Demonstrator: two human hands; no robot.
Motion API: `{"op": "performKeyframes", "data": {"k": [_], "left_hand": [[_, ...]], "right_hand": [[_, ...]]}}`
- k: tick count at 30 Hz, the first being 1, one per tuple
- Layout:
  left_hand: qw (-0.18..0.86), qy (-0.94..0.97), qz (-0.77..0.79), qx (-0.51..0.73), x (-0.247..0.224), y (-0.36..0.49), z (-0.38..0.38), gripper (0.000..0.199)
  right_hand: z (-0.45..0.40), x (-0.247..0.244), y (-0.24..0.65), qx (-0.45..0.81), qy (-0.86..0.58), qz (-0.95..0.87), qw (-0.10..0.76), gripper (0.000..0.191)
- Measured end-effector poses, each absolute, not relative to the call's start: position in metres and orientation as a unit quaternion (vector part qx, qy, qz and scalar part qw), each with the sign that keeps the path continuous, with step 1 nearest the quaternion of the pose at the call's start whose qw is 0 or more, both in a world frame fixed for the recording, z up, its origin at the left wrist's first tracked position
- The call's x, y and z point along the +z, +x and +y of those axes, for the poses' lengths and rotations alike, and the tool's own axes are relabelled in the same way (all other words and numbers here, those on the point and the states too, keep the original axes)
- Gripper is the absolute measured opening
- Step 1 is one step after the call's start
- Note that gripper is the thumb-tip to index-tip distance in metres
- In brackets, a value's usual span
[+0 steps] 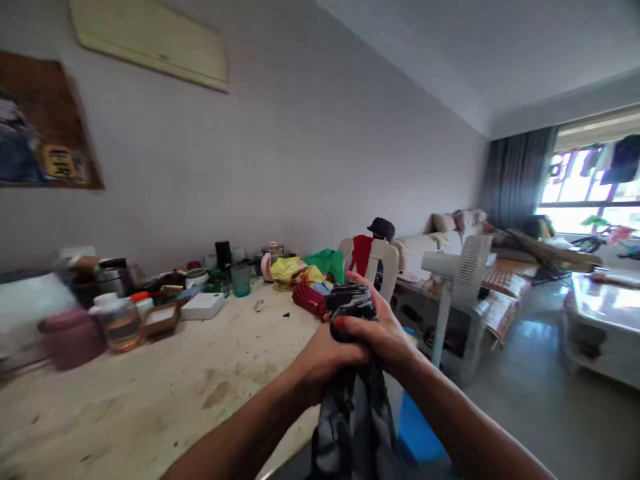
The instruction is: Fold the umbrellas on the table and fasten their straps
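Both hands are held together in front of me around what looks like a folding umbrella (355, 420), with black and grey patterned cloth hanging below them. Its black ribs and a dark rounded part show above my fingers. My left hand (325, 357) wraps round it from the left side. On the right, my right hand (387, 330) grips the upper end, its thumb laid across the dark part and a finger pointing up. A dark red folded umbrella (307, 300) lies on the table just beyond my hands.
The stained pale table (225, 373) carries a white box (203, 305), a jar of liquid (117, 323), a teal cup (241, 281), and yellow (295, 272) and green bags (327, 263). A white chair (387, 267), a standing fan (443, 300) and a sofa (413, 257) are beyond.
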State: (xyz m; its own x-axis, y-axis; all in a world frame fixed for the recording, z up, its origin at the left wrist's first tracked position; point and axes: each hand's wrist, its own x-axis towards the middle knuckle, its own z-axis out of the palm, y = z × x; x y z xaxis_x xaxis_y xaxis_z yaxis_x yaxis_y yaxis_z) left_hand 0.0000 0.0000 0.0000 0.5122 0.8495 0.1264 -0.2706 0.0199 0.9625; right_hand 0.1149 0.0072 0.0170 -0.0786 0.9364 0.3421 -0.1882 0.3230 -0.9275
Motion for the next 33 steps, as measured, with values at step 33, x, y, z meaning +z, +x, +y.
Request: {"op": "performKeyframes", "data": {"k": [33], "left_hand": [[0.692,0.598,0.228,0.334,-0.053,0.020,0.002,0.053]], "right_hand": [[0.020,0.012,0.150,0.439,-0.350,-0.404,0.722,0.040]]}}
